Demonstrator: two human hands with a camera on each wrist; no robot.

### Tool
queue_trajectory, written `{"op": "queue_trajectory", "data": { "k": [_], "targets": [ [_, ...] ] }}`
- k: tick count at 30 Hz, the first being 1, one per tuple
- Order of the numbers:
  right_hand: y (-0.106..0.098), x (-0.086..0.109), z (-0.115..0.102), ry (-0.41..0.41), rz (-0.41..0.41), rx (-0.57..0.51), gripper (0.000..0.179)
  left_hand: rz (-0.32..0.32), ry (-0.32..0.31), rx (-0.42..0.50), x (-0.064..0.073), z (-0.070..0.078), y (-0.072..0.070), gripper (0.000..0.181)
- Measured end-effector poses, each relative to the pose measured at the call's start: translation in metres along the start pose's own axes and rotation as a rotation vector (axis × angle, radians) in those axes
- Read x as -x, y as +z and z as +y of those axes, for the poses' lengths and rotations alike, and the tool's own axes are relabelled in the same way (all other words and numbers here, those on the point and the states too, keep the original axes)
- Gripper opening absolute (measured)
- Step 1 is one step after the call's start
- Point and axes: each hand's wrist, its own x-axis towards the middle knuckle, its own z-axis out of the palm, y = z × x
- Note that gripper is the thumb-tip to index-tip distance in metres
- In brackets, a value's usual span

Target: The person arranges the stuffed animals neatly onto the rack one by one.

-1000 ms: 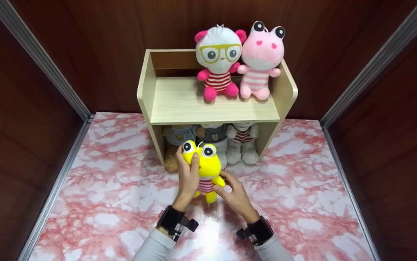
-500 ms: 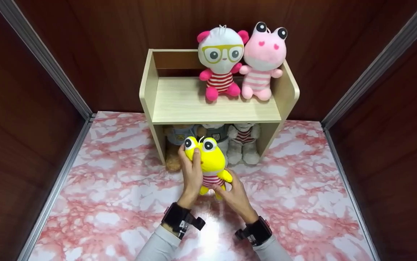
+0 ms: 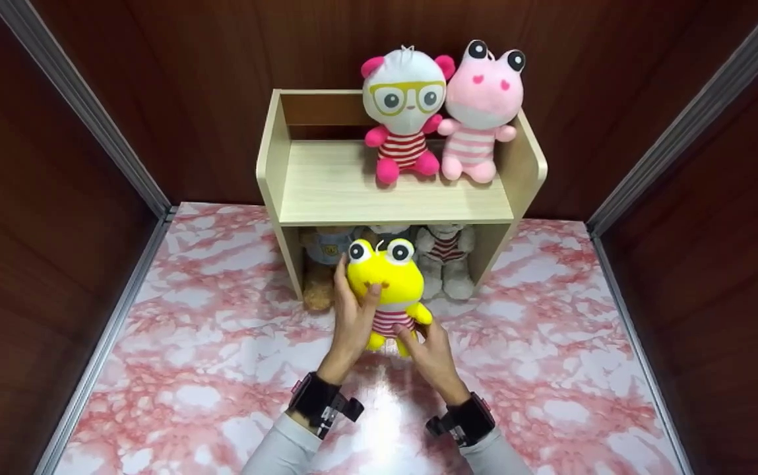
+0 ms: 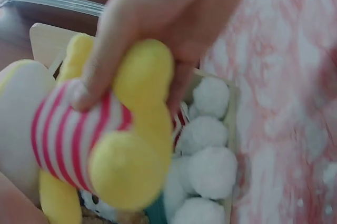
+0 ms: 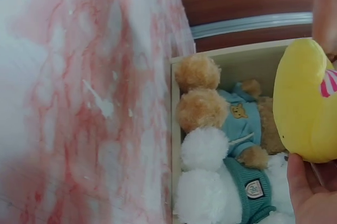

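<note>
Both hands hold a yellow frog plush toy (image 3: 388,280) with bulging eyes and a pink-and-white striped body, in front of the shelf. My left hand (image 3: 353,323) grips the side of its head, thumb across the muzzle, the other fingers mostly behind it. Lower down, my right hand (image 3: 433,353) grips the striped body, its thumb on the front. The left wrist view shows that right hand (image 4: 152,24) from above, thumb pressed into the stripes of the frog (image 4: 79,134). In the right wrist view, right-hand fingers (image 5: 299,182) touch the underside of the yellow plush (image 5: 300,108).
A pale wooden two-tier shelf (image 3: 326,211) stands against the brown wall. On its upper board sit a panda plush (image 3: 402,119) in glasses and a pink frog plush (image 3: 481,112). Below sit several bears, including a brown bear (image 5: 242,116) in blue. A pink marbled surface (image 3: 220,343) spreads around.
The yellow frog has moved slightly right and up toward the shelf and turned to face the camera more. The left thumb has slid from near its eye to its muzzle; the right hand still holds the body.
</note>
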Motion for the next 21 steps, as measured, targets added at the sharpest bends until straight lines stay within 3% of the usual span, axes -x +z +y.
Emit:
{"op": "queue_trajectory", "data": {
  "k": [3,8,16,21],
  "targets": [
    [-0.001,-0.002,-0.002,0.011,0.001,-0.022,0.033,-0.049,0.037,-0.024,0.002,-0.006,-0.005,0.107],
    [-0.002,-0.006,0.001,0.034,0.006,-0.071,0.032,-0.117,0.068,-0.044,0.006,-0.014,-0.014,0.087],
    [0.000,-0.012,0.020,0.061,-0.006,-0.123,0.030,-0.156,0.002,0.016,0.010,-0.023,-0.021,0.079],
    [0.001,-0.013,0.021,0.028,-0.019,-0.124,0.028,-0.191,-0.010,-0.023,0.010,-0.024,-0.022,0.071]
  ]
}}
